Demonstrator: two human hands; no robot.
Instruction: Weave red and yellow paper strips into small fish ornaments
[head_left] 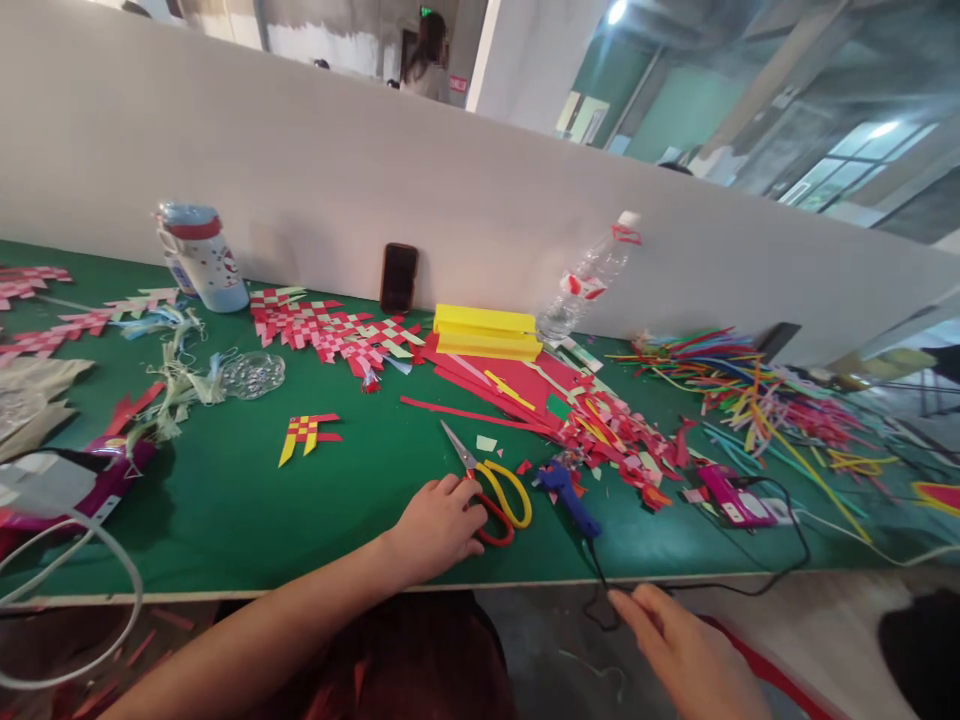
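Note:
My left hand (439,530) lies on the green tabletop, its bent fingers over the red handle of the scissors (504,497). The scissors have one red and one yellow handle, and their blades point away to the left. Right of them rests a blue glue gun (571,500) with a black cord (598,562) running over the table edge. My right hand (675,640) is at the front edge, finger and thumb together on that cord. Left of the scissors is a small woven piece of red and yellow paper strips (306,434).
Red paper scraps (622,440) and yellow folded paper (486,332) lie behind the tools. A plastic bottle (589,285), a phone (399,278) and a flask (206,258) stand along the partition. Coloured strips (750,390) and a magenta device (735,495) are at right.

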